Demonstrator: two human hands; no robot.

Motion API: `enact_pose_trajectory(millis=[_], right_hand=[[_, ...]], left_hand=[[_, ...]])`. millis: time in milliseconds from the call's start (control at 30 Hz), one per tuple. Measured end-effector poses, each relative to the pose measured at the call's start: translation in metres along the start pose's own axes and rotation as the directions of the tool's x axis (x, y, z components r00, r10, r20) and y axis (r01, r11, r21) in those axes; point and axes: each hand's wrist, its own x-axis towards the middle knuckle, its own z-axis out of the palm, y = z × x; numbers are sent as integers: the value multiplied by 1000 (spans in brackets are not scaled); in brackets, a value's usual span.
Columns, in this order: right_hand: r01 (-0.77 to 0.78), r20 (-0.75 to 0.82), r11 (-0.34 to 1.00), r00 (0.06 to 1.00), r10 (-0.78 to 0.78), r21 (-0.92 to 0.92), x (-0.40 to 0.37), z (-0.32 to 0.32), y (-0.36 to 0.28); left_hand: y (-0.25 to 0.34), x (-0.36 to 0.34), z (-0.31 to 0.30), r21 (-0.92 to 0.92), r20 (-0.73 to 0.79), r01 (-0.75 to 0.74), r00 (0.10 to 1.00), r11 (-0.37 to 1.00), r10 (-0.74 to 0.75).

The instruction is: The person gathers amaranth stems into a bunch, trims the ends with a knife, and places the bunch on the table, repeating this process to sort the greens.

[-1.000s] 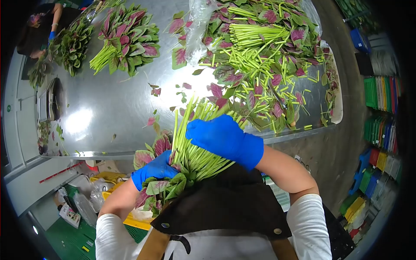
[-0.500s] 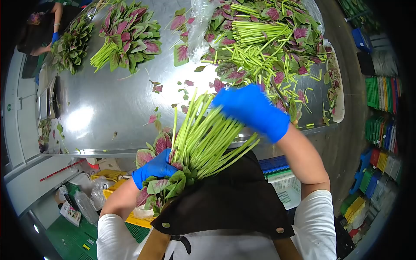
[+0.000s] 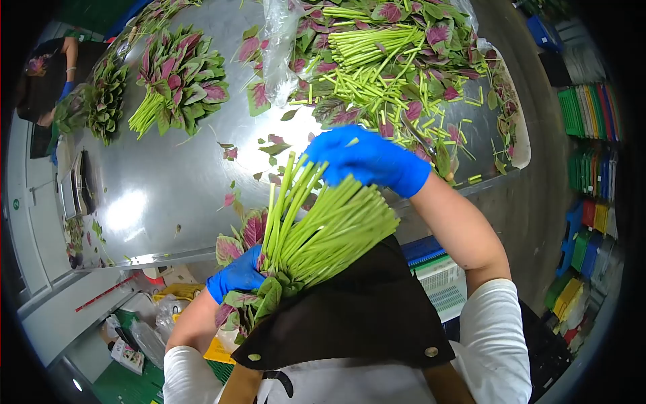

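Note:
My left hand (image 3: 237,275), in a blue glove, is wrapped round a bunch of leafy greens (image 3: 323,232) near its leaves. The green stems fan up and to the right, and purple-green leaves hang below and left of the glove. Over the stem tips is my right hand (image 3: 363,158), also blue-gloved, with its fingers curled down against the upper stems. The fingertips are partly hidden and blurred, so whether they grip a stem is unclear.
On the metal table (image 3: 161,202) lie a tied-looking bunch (image 3: 182,81), a heap of cut stems and leaves (image 3: 390,74), a plastic bag (image 3: 279,50) and a knife-like tool (image 3: 417,135). A co-worker's arm (image 3: 69,60) shows at the far left. Crates (image 3: 441,289) stand below the table.
My right hand has moved slightly left and up along the stem tips. The stems in my left hand are bunched closer together. The camera view has shifted a little.

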Motion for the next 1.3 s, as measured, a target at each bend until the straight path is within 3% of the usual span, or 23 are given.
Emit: enact_pose_trajectory(millis=[33,100,167,233,267,367,400,433,500,533,600,767,833,867,933,1000,1100,1133,1233,1300], right_hand=[[182,-19,983,983,-181,16,-4,-5,-9],[348,-137,931,933,-333,111,-2,-21,-6],[346,-317,896,914,-255,277,13,-52,39],[26,-223,941,973,54,338,9,-39,57],[-139,-169,923,963,211,358,5,-28,64],[-179,-72,815,963,260,551,-19,25,30],[-66,-159,962,981,111,264,-22,12,31],[49,-193,997,979,-58,-56,-25,-14,32],[270,85,963,960,-268,-7,-21,-61,14],[259,304,892,874,-380,370,-15,-85,-3],[177,392,771,779,-490,611,-15,-94,-6],[247,37,958,966,-254,145,-17,-51,78],[62,-30,949,998,-55,308,-38,-16,95],[-103,39,840,995,97,533,-49,3,94],[-190,113,500,977,180,845,-56,19,92],[-150,-166,785,938,306,601,-55,24,60],[-11,-153,886,984,92,464,-50,-53,64],[-13,-137,927,988,70,375,-58,-64,37],[-2,-69,996,998,8,91,-74,-75,-25],[30,-162,994,986,-46,-102,-69,-75,-26]], left_hand=[[1,-1,2,-10,-22,-15,1000,1000,15],[3,-3,6,-29,-67,-49,997,998,47],[-6,-9,-3,2,-23,-41,999,999,41],[-2,-7,-4,123,6,-79,997,989,79],[-6,-6,-7,72,6,-59,998,996,59],[-26,-4,-16,-18,-26,-37,999,999,36],[-19,-3,-13,-20,-12,-20,1000,1000,20],[-7,-2,-8,-21,-1,-5,1000,1000,5],[-3,-3,-6,-57,1,-4,1000,998,4],[-8,-4,-7,-92,-8,-20,1000,996,19],[-11,-6,-8,-139,-2,-41,999,989,41],[-7,-7,0,-225,-95,-159,985,961,141],[-13,-14,-6,-198,-167,-99,984,975,66],[-19,-14,-16,-191,-135,-79,989,978,54],[-28,-16,-26,-181,-79,-35,997,983,21],[-22,-12,-20,-262,-54,-64,997,963,51],[-20,-8,-18,-247,-55,-61,997,967,49],[-20,-7,-17,-239,-53,-49,998,970,38],[-8,-8,-9,-302,-54,-24,999,953,8],[-7,-7,-6,-335,-55,-38,998,942,21]])
